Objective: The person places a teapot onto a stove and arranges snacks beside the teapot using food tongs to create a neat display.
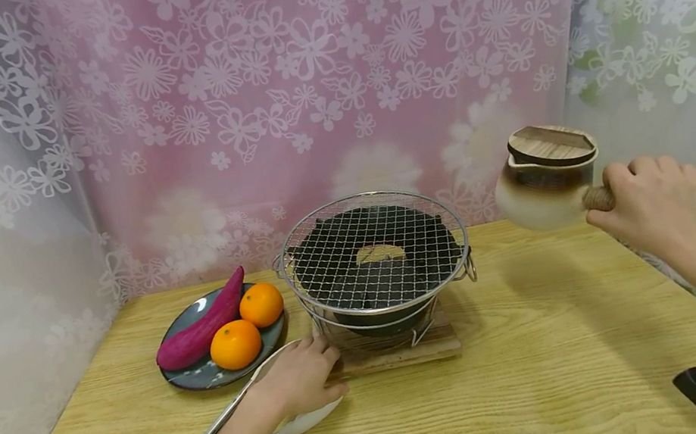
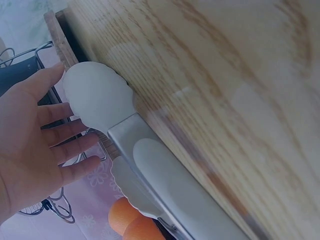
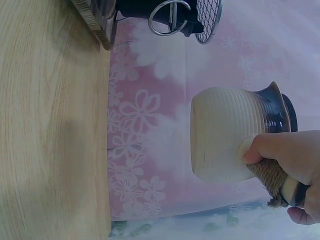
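My right hand [image 1: 657, 204] grips the rope-wrapped side handle [image 3: 272, 177] of a cream and brown ceramic teapot [image 1: 545, 195]. The teapot hangs in the air above the table's right side, its wooden lid [image 1: 550, 143] on top. My left hand [image 1: 295, 379] is low over a pair of tongs [image 2: 97, 95] with pale scalloped heads, just in front of the grill's wooden base. In the left wrist view its fingers [image 2: 65, 135] are spread and nearly straight beside the tong heads; whether they touch, I cannot tell.
A round tabletop grill [image 1: 379, 261] with a wire mesh stands mid-table on a wooden board [image 1: 438, 344]. Left of it, a dark plate [image 1: 199, 380] bears a purple sweet potato [image 1: 201, 330] and two oranges [image 1: 236, 345]. A flowered curtain [image 1: 325, 82] hangs behind the table.
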### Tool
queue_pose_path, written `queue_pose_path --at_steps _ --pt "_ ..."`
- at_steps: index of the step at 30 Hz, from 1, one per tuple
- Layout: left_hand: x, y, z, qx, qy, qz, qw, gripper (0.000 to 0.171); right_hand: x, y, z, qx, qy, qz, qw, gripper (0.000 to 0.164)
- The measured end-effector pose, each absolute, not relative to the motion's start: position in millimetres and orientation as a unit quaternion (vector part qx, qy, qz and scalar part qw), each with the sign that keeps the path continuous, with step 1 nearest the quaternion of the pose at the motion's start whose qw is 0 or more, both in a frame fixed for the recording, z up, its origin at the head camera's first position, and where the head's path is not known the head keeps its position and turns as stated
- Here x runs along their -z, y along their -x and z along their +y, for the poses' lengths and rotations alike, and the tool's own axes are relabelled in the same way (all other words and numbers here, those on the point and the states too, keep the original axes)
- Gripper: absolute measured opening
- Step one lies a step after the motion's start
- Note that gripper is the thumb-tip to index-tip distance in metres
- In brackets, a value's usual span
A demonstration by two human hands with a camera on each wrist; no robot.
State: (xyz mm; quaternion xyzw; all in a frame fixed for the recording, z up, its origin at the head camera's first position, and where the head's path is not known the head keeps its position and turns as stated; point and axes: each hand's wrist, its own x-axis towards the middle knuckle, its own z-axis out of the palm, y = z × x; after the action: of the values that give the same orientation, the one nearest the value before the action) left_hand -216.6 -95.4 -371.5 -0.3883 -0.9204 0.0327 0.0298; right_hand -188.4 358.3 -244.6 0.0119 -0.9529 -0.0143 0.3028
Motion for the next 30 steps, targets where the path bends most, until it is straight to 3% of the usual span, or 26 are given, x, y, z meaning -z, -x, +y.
queue_pose_path --at_steps 30 --pt "372.6 216.4 -94.3 -0.040 0.389 -0.920 0.030 0.050 215.4 189.4 350.0 0.018 -0.015 -0.956 0.294 0.035"
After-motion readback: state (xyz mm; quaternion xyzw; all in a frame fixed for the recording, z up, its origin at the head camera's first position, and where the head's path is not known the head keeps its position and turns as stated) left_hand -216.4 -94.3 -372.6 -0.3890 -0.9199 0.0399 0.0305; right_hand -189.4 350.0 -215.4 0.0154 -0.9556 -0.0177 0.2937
